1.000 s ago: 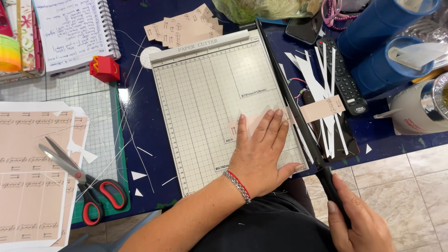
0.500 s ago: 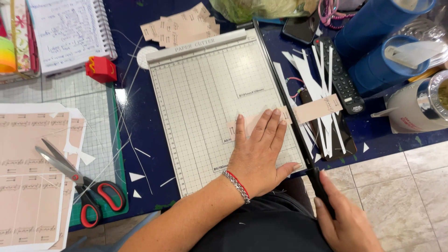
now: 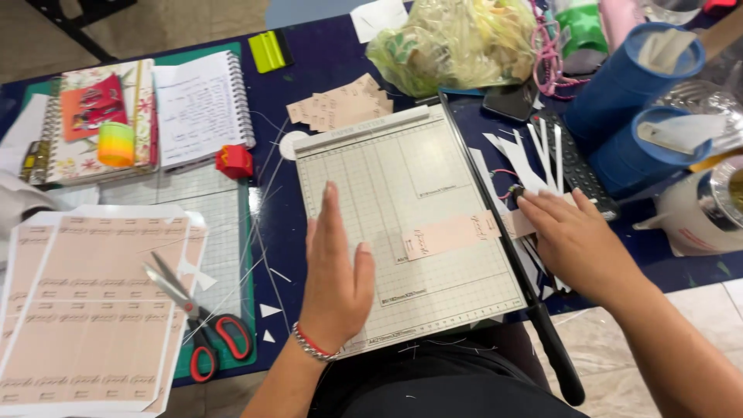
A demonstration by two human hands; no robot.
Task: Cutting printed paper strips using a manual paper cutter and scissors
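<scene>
Our left hand [image 3: 337, 267] hovers open and empty over the paper cutter [image 3: 402, 224]; just right of it lies the pink paper strip [image 3: 453, 234], its far end under our flat right hand [image 3: 576, 244]. Thin, floppy, light; we'd pinch an edge.

Scene was evenly, fairly brightly lit from overhead, indoor light. Soft short shadows fell under the left hand [image 3: 334, 271] and right hand [image 3: 576, 244] on the paper cutter board [image 3: 402, 186]. Mild glare on the plastic bag [image 3: 453, 42]. Hands slightly motion-blurred; the rest sharp. Wide-angle bending at the edges.
</scene>
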